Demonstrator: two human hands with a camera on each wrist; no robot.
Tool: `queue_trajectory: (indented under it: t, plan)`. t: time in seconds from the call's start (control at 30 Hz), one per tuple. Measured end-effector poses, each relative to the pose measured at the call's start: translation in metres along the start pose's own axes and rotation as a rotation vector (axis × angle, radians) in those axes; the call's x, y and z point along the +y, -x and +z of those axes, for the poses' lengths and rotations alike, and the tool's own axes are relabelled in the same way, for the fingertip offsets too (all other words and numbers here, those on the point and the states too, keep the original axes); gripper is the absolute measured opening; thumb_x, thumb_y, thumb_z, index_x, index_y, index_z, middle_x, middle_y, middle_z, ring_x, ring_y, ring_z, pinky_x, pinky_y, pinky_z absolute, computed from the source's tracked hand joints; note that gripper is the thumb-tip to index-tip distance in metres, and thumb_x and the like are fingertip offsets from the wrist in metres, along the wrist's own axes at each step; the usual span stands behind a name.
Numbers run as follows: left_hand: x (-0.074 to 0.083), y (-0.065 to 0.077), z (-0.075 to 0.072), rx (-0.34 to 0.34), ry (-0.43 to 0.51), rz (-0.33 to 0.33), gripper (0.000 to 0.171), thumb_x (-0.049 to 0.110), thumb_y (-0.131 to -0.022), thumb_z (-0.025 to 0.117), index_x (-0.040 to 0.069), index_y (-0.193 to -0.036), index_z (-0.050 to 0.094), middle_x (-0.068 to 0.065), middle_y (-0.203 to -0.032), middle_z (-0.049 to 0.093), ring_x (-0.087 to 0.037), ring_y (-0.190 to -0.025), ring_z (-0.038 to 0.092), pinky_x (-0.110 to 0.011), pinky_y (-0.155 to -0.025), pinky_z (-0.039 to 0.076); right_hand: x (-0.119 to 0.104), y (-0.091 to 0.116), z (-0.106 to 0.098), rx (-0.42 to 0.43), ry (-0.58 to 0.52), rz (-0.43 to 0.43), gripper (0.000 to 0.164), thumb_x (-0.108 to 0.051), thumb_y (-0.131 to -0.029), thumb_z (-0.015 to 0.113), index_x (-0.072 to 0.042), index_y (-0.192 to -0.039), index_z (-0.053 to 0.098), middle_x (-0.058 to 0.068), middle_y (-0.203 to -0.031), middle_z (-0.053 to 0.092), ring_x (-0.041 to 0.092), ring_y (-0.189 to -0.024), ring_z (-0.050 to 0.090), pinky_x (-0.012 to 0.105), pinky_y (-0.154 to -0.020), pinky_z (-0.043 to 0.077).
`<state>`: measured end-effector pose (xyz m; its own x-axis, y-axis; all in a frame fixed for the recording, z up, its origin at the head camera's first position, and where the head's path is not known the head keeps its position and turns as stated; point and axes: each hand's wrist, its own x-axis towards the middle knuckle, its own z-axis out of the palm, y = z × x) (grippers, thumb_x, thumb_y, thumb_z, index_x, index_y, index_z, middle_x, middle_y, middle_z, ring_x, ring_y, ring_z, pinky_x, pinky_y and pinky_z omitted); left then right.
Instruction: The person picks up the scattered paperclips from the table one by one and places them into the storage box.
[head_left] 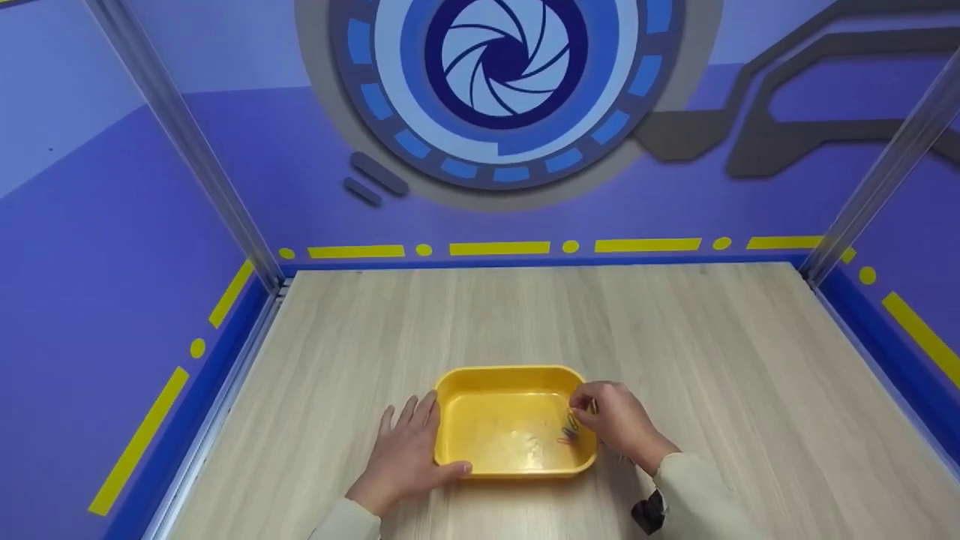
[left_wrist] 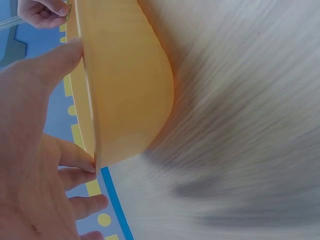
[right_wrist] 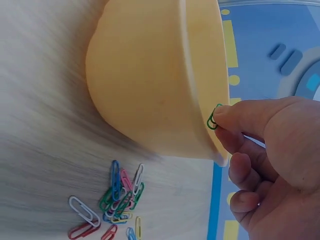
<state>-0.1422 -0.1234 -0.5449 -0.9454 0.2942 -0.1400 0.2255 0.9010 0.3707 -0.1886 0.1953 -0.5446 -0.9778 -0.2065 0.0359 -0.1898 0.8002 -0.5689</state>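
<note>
A yellow plastic basin (head_left: 495, 427) stands on the wooden table. My left hand (head_left: 409, 450) rests against its left side, fingers fairly straight, with the thumb on the near rim and the index finger at the left rim. Over the right rim, my right hand (head_left: 619, 420) pinches a green paper clip (right_wrist: 213, 118) between thumb and index finger. Several paper clips (head_left: 568, 433) lie inside the basin at its right end. Outside, beside the basin, lies a loose pile of coloured paper clips (right_wrist: 120, 200), mostly hidden by the right hand and sleeve in the head view.
The pale wooden table (head_left: 360, 322) is bordered by a patterned blue-purple back wall (head_left: 517, 225) and side walls. Metal posts (head_left: 202, 165) stand at the back corners. A black object (head_left: 649, 514) sits at the right sleeve.
</note>
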Motion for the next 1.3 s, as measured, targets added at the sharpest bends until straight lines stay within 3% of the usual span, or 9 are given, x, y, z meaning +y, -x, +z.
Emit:
queue_trajectory:
  t: [0.4, 0.63, 1.0, 1.3]
  plan:
    - [0.002, 0.001, 0.0, 0.014, 0.013, 0.001, 0.107, 0.068, -0.076, 0.064, 0.003, -0.152, 0.025, -0.013, -0.158, 0.028, -0.04, -0.145, 0.026, -0.065, -0.114, 0.012, -0.007, -0.003, 0.008, -0.049, 0.011, 0.106, 0.011, -0.009, -0.081, 0.075, -0.018, -0.082, 0.069, -0.008, -0.076, 0.059, 0.011, -0.073, 0.049, 0.024, -0.067, 0.046]
    - [0.002, -0.001, 0.0, -0.002, 0.015, -0.012, 0.108, 0.07, -0.076, 0.063, 0.005, -0.153, 0.023, -0.012, -0.159, 0.026, -0.04, -0.145, 0.024, -0.065, -0.114, 0.013, -0.011, -0.005, 0.01, -0.048, 0.011, 0.1, 0.01, -0.01, -0.082, 0.075, -0.016, -0.088, 0.072, -0.008, -0.08, 0.062, 0.012, -0.075, 0.049, 0.027, -0.069, 0.046]
    - [0.002, 0.0, -0.001, 0.008, -0.002, -0.004, 0.108, 0.07, -0.076, 0.063, 0.002, -0.151, 0.026, -0.013, -0.159, 0.028, -0.04, -0.145, 0.026, -0.064, -0.114, 0.017, -0.01, -0.001, 0.004, -0.052, -0.015, 0.171, 0.015, -0.008, -0.083, 0.073, -0.015, -0.096, 0.072, -0.005, -0.086, 0.06, 0.015, -0.081, 0.052, 0.027, -0.075, 0.051]
    - [0.004, -0.001, -0.002, 0.023, -0.014, 0.001, 0.108, 0.069, -0.074, 0.065, 0.003, -0.151, 0.028, -0.014, -0.156, 0.031, -0.04, -0.145, 0.026, -0.064, -0.114, 0.015, -0.003, 0.002, -0.007, 0.003, 0.01, 0.096, 0.013, -0.007, -0.082, 0.073, -0.018, -0.088, 0.072, -0.009, -0.08, 0.06, 0.011, -0.072, 0.049, 0.025, -0.065, 0.044]
